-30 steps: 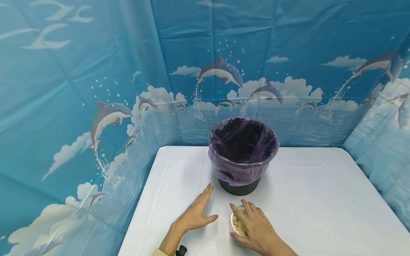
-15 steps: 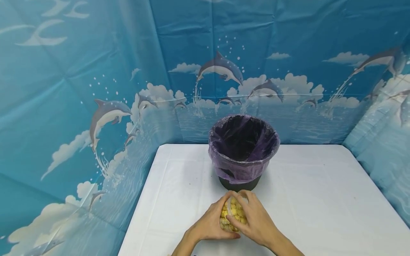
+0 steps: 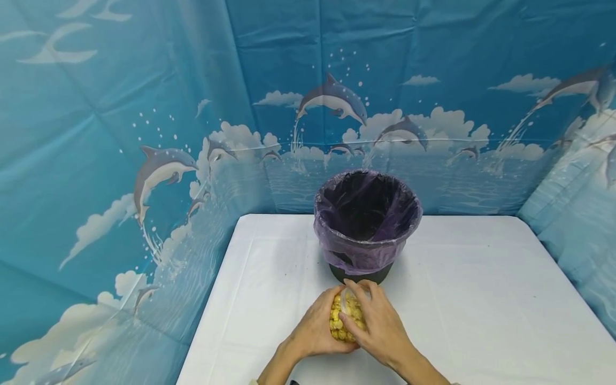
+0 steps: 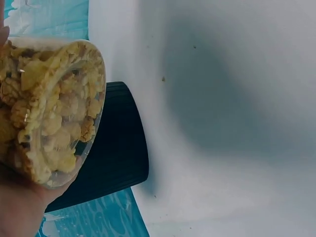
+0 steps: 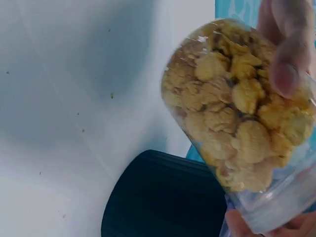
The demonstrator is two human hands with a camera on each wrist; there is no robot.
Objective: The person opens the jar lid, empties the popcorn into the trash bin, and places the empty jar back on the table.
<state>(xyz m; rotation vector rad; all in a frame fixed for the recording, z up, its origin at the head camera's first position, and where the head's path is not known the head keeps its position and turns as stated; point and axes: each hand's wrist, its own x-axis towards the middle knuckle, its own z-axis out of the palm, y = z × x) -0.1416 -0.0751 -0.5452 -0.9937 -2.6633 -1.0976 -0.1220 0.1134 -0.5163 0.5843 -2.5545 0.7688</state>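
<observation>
A clear plastic jar of yellow popcorn (image 3: 343, 323) is held tilted between both hands above the table, with its base toward the left wrist camera. My left hand (image 3: 315, 326) grips the jar round its left side, thumb near the body. On the other side, my right hand (image 3: 382, 326) holds the jar near its clear rim end (image 5: 281, 202). The right thumb lies across the jar's side and the fingers reach over its far side. Popcorn fills much of the jar (image 4: 49, 113). Whether a lid sits on the rim is hard to tell.
A dark bin (image 3: 362, 274) lined with a purple bag (image 3: 358, 254) stands just beyond the hands. Small crumbs (image 5: 112, 95) dot the white table (image 3: 481, 299). Blue dolphin-print sheets (image 3: 269, 64) hang behind and at both sides.
A second ago my right hand was over the jar on the table and my left was apart from it. Now both hold the jar, raised and tilted.
</observation>
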